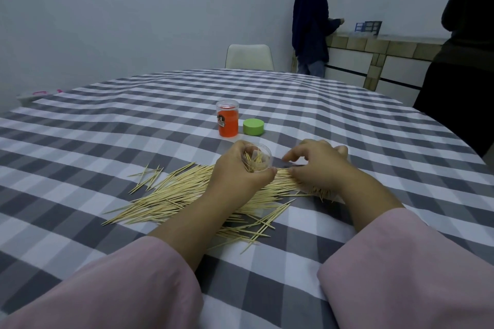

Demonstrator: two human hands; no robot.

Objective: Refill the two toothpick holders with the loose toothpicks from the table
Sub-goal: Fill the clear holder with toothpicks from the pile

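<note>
My left hand (pixel 235 171) grips a clear toothpick holder (pixel 258 159), tilted with its open mouth toward me and some toothpicks inside. Just to its right, my right hand (pixel 318 164) rests on the heap of loose toothpicks (pixel 181 192), thumb and curled fingers pinching a bunch of them. The heap spreads across the checked tablecloth under and around both hands. Farther back stands an orange toothpick holder (pixel 227 121), upright with a clear top. A green lid (pixel 253 126) lies beside it on the right.
The round table (pixel 133 115) wears a grey-and-white checked cloth. A pale chair (pixel 249 56) stands at its far side. One person (pixel 311 21) stands at a counter at the back right; another dark-clothed person (pixel 459 67) is close at the table's right edge.
</note>
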